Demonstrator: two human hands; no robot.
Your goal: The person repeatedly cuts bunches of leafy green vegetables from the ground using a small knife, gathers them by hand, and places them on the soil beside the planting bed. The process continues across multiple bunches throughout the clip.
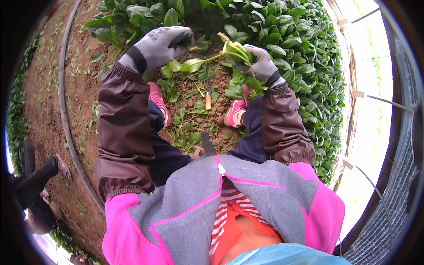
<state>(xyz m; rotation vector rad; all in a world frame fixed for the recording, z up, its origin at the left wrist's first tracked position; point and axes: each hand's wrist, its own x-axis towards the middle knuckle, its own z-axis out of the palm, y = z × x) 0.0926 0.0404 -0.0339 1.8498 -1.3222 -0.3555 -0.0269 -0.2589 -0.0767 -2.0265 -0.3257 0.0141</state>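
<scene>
My right hand, in a grey knit glove with a dark palm, grips a bunch of spinach-like leafy greens by its stems. The bunch's pale root end points up and away from me, and one long-stemmed leaf sticks out to the left. Across from it, my left hand wears a matching glove. Its fingers are curled and blurred; a small yellowish scrap shows by the fingertips, but whether they pinch it is unclear. Between my feet, a hand tool with a wooden handle and thin metal shank lies on the soil.
Dense leafy greens grow ahead and to the right. Loose leaves litter the soil between my pink shoes. A grey hose runs along bare soil on the left. Another person is at the far left. Greenhouse sheeting borders the right.
</scene>
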